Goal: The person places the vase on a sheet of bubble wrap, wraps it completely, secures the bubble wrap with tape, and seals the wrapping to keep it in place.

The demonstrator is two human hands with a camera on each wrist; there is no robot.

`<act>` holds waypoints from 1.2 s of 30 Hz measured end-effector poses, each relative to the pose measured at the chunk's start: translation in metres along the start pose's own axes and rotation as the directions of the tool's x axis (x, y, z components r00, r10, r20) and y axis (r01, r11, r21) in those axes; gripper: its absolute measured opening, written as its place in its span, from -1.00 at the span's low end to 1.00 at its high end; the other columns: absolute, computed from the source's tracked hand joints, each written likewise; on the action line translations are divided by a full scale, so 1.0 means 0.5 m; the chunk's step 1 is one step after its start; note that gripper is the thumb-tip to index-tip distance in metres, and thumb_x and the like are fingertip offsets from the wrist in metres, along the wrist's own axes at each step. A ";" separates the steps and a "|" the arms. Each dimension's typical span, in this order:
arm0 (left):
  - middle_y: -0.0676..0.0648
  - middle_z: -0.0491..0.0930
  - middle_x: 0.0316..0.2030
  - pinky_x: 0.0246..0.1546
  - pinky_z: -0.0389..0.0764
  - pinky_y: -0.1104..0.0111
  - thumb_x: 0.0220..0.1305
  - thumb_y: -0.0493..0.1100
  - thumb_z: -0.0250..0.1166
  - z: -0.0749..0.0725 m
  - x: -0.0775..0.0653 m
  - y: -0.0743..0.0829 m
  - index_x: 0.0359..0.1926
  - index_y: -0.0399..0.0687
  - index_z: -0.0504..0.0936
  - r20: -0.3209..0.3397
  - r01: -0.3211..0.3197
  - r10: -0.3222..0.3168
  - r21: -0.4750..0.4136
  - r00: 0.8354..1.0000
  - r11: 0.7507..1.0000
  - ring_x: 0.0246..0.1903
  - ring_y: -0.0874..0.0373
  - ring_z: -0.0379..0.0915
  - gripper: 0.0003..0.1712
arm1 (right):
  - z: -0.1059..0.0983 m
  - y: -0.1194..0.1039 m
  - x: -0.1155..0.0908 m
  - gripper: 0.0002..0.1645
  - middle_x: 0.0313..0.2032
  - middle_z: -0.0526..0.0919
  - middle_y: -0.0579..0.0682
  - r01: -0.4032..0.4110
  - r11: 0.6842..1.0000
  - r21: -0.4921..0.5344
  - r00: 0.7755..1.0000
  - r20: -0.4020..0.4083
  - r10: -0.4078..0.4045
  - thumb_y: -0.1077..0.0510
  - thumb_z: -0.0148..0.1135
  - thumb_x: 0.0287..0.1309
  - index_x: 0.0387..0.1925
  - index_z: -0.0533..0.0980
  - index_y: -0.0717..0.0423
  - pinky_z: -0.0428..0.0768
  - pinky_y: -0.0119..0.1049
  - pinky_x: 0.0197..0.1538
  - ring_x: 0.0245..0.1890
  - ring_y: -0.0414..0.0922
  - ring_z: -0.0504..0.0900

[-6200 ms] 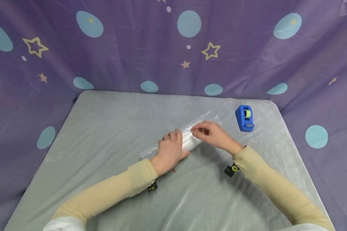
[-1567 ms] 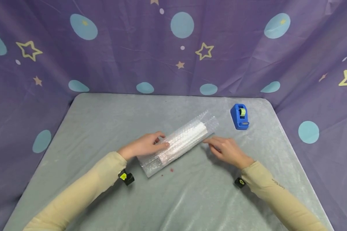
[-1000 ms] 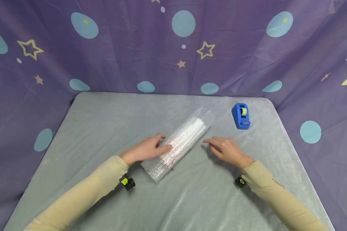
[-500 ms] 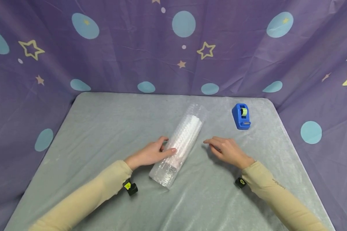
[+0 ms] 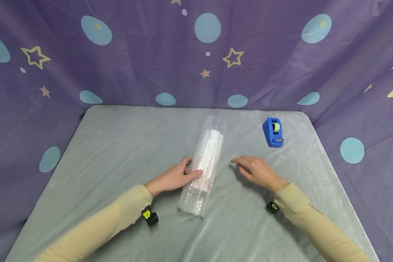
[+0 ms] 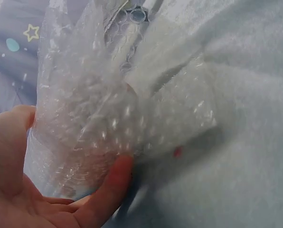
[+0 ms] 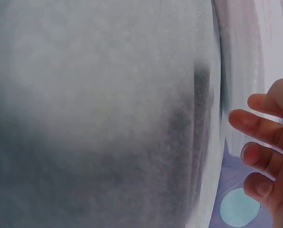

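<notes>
A white cylindrical object wrapped in clear bubble wrap (image 5: 210,154) lies near the middle of the table, its far end pointing almost straight away. Loose wrap extends past both its ends. My left hand (image 5: 174,177) grips the bundle from its left side, thumb on top; the left wrist view shows fingers curled around the crinkled bubble wrap (image 6: 103,107). What is inside cannot be made out. To the right of the bundle, apart from it, my right hand (image 5: 258,171) holds nothing; its fingers hang loosely bent in the right wrist view.
A blue tape dispenser (image 5: 273,133) with a yellow-green roll stands at the back right of the grey cloth-covered table (image 5: 127,142). Behind and beside the table hangs a purple curtain (image 5: 170,54) with stars and blue spots. A small red speck (image 6: 177,152) marks the cloth.
Earlier both hands were on the bundle, the right fingers at its wrap. The right hand then drew back and stayed still. The left hand has turned the bundle from diagonal to nearly lengthwise.
</notes>
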State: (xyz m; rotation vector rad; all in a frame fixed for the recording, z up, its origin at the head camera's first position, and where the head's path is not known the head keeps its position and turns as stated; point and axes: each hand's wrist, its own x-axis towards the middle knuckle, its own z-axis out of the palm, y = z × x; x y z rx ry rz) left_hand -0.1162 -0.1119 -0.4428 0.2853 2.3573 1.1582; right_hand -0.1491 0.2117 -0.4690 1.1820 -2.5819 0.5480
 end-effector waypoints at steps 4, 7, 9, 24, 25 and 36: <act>-0.09 0.56 -0.38 -0.58 0.59 0.21 0.12 0.38 0.14 0.010 0.002 -0.001 0.40 -0.11 -0.06 0.023 0.012 -0.009 -0.119 1.000 0.993 -0.58 0.05 0.54 0.05 | 0.002 0.001 -0.001 -0.69 -0.35 0.60 -0.23 -0.001 1.000 0.002 1.000 0.003 0.001 0.16 0.12 0.18 -0.04 0.58 -0.06 0.44 -0.33 -0.49 -0.54 -0.35 0.39; -0.13 0.55 -0.35 -0.59 0.60 0.19 0.11 0.39 0.15 0.018 0.004 -0.002 0.43 -0.07 -0.17 0.031 0.018 -0.013 -0.187 0.999 0.982 -0.56 0.02 0.56 0.11 | 0.004 0.001 -0.003 -0.68 -0.34 0.60 -0.23 -0.006 1.000 0.000 1.000 0.011 0.006 0.17 0.13 0.17 -0.03 0.58 -0.08 0.44 -0.34 -0.49 -0.55 -0.35 0.39; -0.14 0.55 -0.34 -0.59 0.60 0.18 0.10 0.40 0.15 0.024 0.005 -0.002 0.44 -0.06 -0.23 0.028 0.025 -0.019 -0.207 0.999 0.978 -0.57 0.01 0.57 0.15 | 0.006 0.002 -0.004 -0.67 -0.32 0.59 -0.23 -0.008 1.000 0.000 1.000 0.020 0.008 0.17 0.14 0.16 -0.03 0.57 -0.08 0.43 -0.35 -0.50 -0.55 -0.35 0.39; -0.13 0.58 -0.45 -0.65 0.57 0.15 0.09 0.36 0.20 0.053 0.007 0.009 0.45 0.02 -0.34 -0.019 0.013 -0.019 -0.248 1.000 0.969 -0.68 0.00 0.53 0.20 | -0.003 -0.023 0.000 -0.66 -0.30 0.56 -0.22 0.018 0.999 -0.031 1.000 -0.009 -0.018 0.19 0.19 0.10 -0.04 0.57 -0.04 0.47 -0.32 -0.47 -0.48 -0.33 0.44; -0.14 0.57 -0.44 -0.65 0.58 0.15 0.09 0.35 0.21 0.054 0.007 0.008 0.45 0.02 -0.34 -0.016 0.015 -0.019 -0.253 1.000 0.967 -0.68 0.00 0.53 0.20 | -0.002 -0.026 0.001 -0.66 -0.31 0.56 -0.21 0.010 0.999 -0.034 1.000 -0.023 -0.011 0.19 0.19 0.10 -0.04 0.57 -0.03 0.47 -0.32 -0.47 -0.48 -0.32 0.44; -0.20 0.52 -0.21 -0.50 0.64 0.21 0.31 0.26 0.00 0.017 0.002 -0.026 0.43 0.03 -0.05 -0.055 -0.053 0.038 -0.324 0.998 0.945 -0.48 -0.05 0.58 -0.18 | 0.000 -0.043 0.017 -0.69 -0.27 0.64 -0.10 -0.105 0.994 -0.026 0.980 -0.172 0.099 0.17 -0.01 0.20 -0.09 0.59 0.06 0.56 -0.23 -0.32 -0.36 -0.19 0.58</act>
